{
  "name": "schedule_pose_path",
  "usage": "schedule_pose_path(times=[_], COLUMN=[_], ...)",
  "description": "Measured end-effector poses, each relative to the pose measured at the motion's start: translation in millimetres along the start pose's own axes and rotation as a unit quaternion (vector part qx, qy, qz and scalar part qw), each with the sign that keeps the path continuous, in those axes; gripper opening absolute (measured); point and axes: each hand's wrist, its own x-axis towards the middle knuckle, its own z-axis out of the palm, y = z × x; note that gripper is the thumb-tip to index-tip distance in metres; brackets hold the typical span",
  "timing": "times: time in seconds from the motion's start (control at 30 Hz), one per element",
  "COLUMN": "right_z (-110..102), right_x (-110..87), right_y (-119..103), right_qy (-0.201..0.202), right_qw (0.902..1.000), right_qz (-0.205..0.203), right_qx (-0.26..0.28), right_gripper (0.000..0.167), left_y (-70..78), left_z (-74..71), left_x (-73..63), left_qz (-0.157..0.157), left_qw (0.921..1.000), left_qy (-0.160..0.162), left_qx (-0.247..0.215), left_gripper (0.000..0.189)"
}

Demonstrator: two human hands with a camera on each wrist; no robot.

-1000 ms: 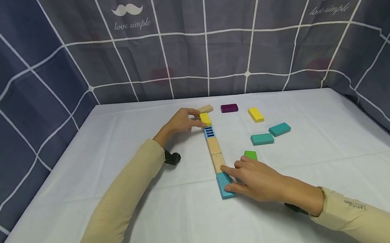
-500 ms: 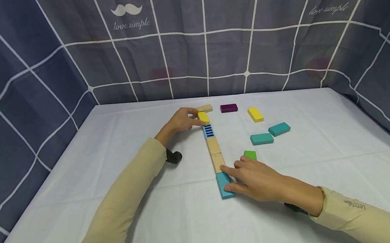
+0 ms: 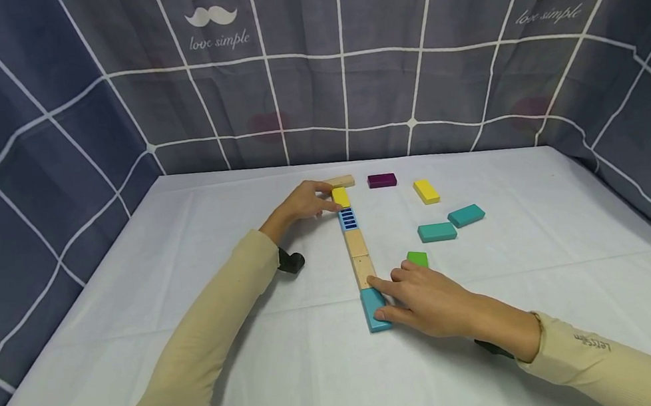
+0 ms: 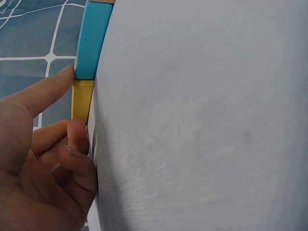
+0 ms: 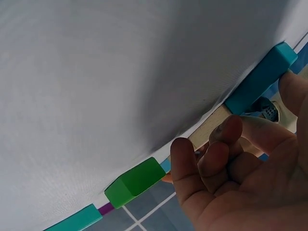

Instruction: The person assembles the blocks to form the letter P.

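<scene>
A row of flat blocks runs end to end away from me in the head view. Nearest is a blue block (image 3: 376,309), then two plain wooden blocks (image 3: 357,243), a light blue block with dark stripes (image 3: 348,219) and a yellow block (image 3: 340,197). My left hand (image 3: 304,201) pinches the yellow block between thumb and index finger; in the left wrist view its thumb sits near the joint with the blue one. My right hand (image 3: 433,299) rests its index fingertip on the nearer wooden block and its thumb on the blue block. Its other fingers are bent.
Another wooden block (image 3: 342,181) lies crosswise behind the row. Right of it are a purple block (image 3: 382,181), a second yellow block (image 3: 427,191) and two teal blocks (image 3: 437,232). A green block (image 3: 418,259) is partly behind my right hand. A checked curtain (image 3: 313,90) hangs behind the table.
My left hand has shifted the yellow block slightly leftward and turned it into line with the row. The striped block has edged a little left too. My right hand stays in place.
</scene>
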Motion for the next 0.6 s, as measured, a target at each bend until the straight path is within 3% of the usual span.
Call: schedule_pose_path(times=[0.23, 0.6], right_z=[0.3, -0.3], right_x=[-0.1, 0.6], right_y=[-0.4, -0.8], right_qy=[0.001, 0.001], right_qw=[1.0000, 1.0000], right_qz=[0.006, 0.006], right_qx=[-0.001, 0.001], right_gripper=[0.060, 0.060], left_y=[-0.8, 2.3], left_z=[1.6, 2.1], left_x=[0.6, -1.0], left_qz=[0.007, 0.012], left_qw=[0.9999, 0.9999], left_qy=[0.012, 0.007], left_qx=[0.001, -0.006], left_gripper=[0.055, 0.055])
